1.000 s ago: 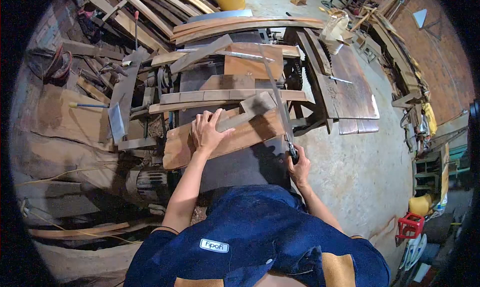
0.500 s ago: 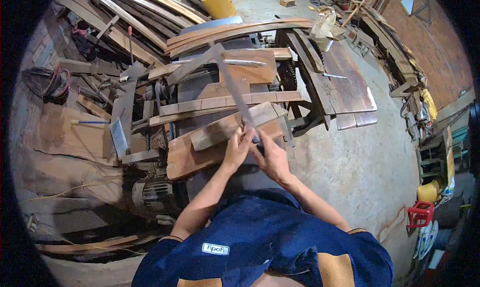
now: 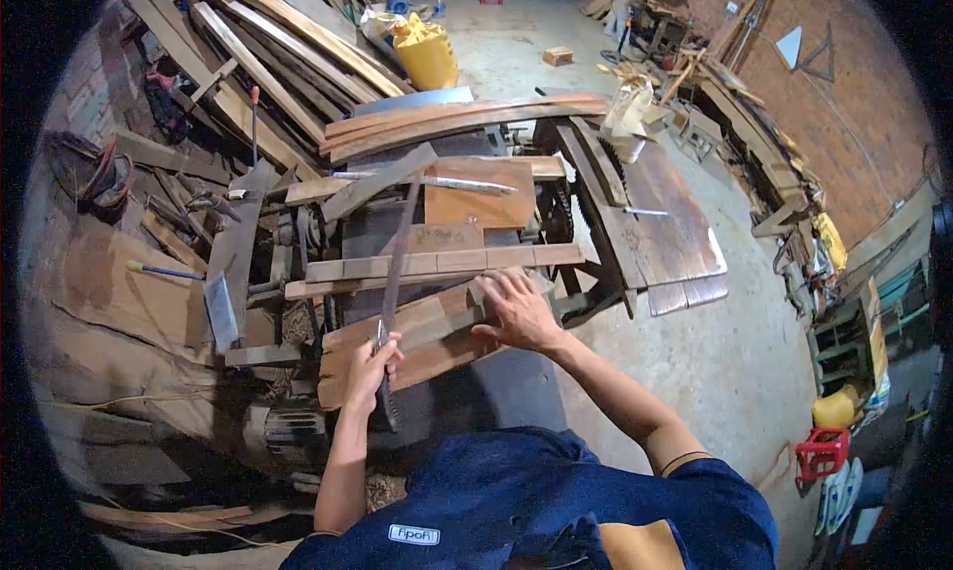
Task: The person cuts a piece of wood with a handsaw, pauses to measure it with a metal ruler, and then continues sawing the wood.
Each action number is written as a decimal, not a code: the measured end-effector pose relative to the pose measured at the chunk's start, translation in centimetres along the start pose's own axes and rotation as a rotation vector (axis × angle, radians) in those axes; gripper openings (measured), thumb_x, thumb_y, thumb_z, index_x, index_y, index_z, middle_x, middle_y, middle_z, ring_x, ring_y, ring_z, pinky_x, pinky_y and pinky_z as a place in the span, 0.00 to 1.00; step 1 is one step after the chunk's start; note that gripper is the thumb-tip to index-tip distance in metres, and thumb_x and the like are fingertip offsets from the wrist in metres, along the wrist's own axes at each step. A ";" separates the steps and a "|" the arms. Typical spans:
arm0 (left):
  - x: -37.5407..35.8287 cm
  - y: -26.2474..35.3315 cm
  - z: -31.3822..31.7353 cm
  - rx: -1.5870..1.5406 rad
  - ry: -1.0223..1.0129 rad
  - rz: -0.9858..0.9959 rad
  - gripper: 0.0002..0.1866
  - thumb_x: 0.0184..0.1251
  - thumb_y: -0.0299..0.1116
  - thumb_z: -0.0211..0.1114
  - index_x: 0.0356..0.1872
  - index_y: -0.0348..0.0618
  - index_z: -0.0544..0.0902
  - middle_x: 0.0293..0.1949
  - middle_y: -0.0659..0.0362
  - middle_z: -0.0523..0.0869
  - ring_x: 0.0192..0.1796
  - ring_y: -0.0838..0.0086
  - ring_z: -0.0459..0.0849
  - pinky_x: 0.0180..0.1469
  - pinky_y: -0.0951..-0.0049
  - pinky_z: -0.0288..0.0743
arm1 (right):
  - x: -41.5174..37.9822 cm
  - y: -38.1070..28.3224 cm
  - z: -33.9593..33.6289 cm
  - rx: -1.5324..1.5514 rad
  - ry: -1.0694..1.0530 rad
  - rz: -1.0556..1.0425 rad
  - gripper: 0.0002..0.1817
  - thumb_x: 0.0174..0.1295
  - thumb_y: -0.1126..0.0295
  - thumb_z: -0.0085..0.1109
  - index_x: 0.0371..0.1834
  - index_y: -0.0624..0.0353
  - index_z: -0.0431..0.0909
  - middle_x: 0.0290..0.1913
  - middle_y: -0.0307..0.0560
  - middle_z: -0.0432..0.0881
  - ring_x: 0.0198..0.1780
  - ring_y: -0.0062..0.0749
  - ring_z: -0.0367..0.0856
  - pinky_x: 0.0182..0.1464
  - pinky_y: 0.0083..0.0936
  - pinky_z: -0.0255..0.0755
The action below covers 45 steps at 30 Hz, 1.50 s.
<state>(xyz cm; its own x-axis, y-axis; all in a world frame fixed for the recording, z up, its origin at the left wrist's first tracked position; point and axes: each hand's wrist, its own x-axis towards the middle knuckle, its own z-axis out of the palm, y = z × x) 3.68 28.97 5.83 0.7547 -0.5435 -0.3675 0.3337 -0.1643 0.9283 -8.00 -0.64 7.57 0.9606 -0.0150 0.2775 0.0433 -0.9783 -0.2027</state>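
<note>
My left hand (image 3: 370,369) is closed around a long narrow-bladed tool (image 3: 400,252). Its thin dark blade points away from me, and a dark end shows below my fist; I cannot make out its exact kind. My right hand (image 3: 520,314) lies with fingers spread on the right part of a greyish wooden block (image 3: 437,315). This block rests on a wider reddish-brown board (image 3: 397,376) that slants across the near side of the bench. Just beyond my hands lies a long wood strip (image 3: 437,263) marked with crosswise lines.
A dark wooden panel (image 3: 685,222) extends right of the bench machinery. Stacked planks (image 3: 298,39) fill the far left, near a yellow sack (image 3: 427,56). A motor (image 3: 283,426) sits low at left. A pencil-like stick (image 3: 169,270) and a red stool (image 3: 823,453) are also around.
My hands have separated: the left has moved left and nearer me with the bladed tool, while the right has let go of it and spread onto the block. The view has tilted up.
</note>
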 end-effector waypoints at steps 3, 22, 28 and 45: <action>-1.5 2.0 0.0 0.127 0.001 0.010 0.17 0.75 0.42 0.63 0.52 0.39 0.84 0.29 0.64 0.83 0.24 0.86 0.74 0.25 0.80 0.68 | 1.1 0.9 2.7 -0.072 -0.005 -0.141 0.37 0.58 0.44 0.65 0.70 0.43 0.70 0.65 0.51 0.71 0.71 0.47 0.64 0.73 0.52 0.52; 0.7 6.0 15.7 -0.231 0.096 0.396 0.24 0.82 0.49 0.52 0.61 0.39 0.79 0.32 0.66 0.80 0.34 0.83 0.74 0.39 0.79 0.68 | -5.6 -9.3 -2.9 0.455 0.118 0.254 0.36 0.60 0.61 0.68 0.69 0.61 0.65 0.55 0.62 0.75 0.55 0.60 0.74 0.58 0.46 0.72; -1.7 3.5 21.0 0.081 -0.376 0.563 0.28 0.84 0.52 0.45 0.60 0.36 0.78 0.54 0.49 0.81 0.55 0.64 0.81 0.61 0.63 0.71 | -11.4 -6.6 -2.3 0.645 0.380 0.654 0.17 0.54 0.74 0.60 0.47 0.64 0.72 0.38 0.64 0.78 0.40 0.57 0.80 0.44 0.42 0.74; 4.0 -0.8 2.6 1.241 0.105 0.620 0.47 0.53 0.61 0.74 0.74 0.55 0.69 0.69 0.55 0.74 0.69 0.52 0.70 0.72 0.42 0.58 | -23.7 -4.7 -3.7 0.301 0.440 1.027 0.13 0.65 0.59 0.65 0.40 0.58 0.79 0.29 0.62 0.81 0.32 0.61 0.83 0.33 0.42 0.73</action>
<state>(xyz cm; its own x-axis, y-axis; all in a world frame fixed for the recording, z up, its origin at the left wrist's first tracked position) 4.96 24.82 3.78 0.6505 -0.7409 0.1672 -0.7393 -0.5672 0.3631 -31.95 3.56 5.39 0.4044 -0.9032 0.1437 -0.5821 -0.3754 -0.7213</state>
